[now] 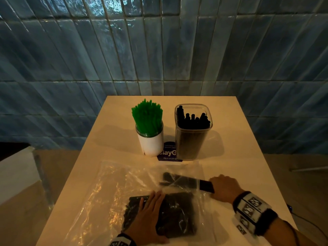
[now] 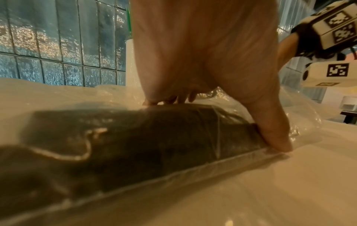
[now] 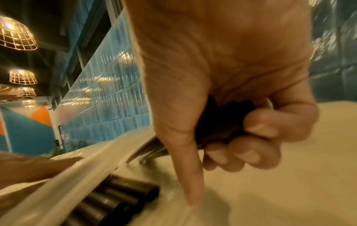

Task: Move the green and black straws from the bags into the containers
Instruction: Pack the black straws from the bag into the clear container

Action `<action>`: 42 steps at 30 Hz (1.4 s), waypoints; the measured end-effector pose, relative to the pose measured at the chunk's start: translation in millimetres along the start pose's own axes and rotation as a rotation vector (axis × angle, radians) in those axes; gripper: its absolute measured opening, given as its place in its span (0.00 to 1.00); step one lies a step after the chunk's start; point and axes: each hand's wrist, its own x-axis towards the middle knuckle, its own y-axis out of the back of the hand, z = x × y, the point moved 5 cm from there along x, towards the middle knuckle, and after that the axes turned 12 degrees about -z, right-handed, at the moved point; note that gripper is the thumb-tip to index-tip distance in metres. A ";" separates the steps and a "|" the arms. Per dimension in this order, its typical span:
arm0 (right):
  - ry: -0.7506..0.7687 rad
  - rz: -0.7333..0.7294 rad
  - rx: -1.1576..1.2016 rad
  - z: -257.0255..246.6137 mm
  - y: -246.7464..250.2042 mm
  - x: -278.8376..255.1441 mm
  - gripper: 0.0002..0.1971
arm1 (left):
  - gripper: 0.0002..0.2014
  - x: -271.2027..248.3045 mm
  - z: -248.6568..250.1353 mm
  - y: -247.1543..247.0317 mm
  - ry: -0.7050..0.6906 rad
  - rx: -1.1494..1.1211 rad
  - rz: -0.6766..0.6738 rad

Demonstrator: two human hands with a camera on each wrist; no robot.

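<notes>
A clear plastic bag [image 1: 110, 197] lies on the near half of the white table [image 1: 248, 157], with a dark pile of black straws [image 1: 177, 215] inside. My left hand [image 1: 150, 212] lies flat on the bag and presses it down, thumb tip against the bag's edge [image 2: 276, 143]. My right hand [image 1: 225, 189] grips a bunch of black straws [image 1: 190, 181] whose far ends are still inside the bag's mouth; the fingers [image 3: 257, 137] curl round them. Behind stand a white jar of green straws [image 1: 149, 121] and a clear square container of black straws [image 1: 193, 132].
A purple printed card [image 1: 169, 153] lies under and between the two containers. The blue tiled wall [image 1: 159, 50] rises just beyond the table's far edge. A white chair or surface [image 1: 16, 173] stands to the left, lower than the table.
</notes>
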 end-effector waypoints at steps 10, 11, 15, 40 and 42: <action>-0.371 0.211 -0.074 102.3 61.0 -105.1 0.12 | 0.61 -4.4 6.8 4.8 -0.002 0.031 0.032; -0.383 0.260 -0.063 98.6 64.9 -110.9 0.10 | 0.63 -6.2 9.0 7.3 0.000 0.005 0.043; -0.249 0.450 -0.131 49.8 79.1 -117.5 0.11 | 0.61 -22.5 32.3 42.3 -0.045 -0.130 0.447; 0.940 0.843 1.381 -63.1 110.8 -169.0 0.41 | 0.07 -23.9 115.5 128.0 -0.508 -0.918 0.534; 1.002 0.729 1.418 -64.1 110.8 -164.9 0.30 | 0.04 -28.6 126.0 137.5 -0.591 -0.884 0.473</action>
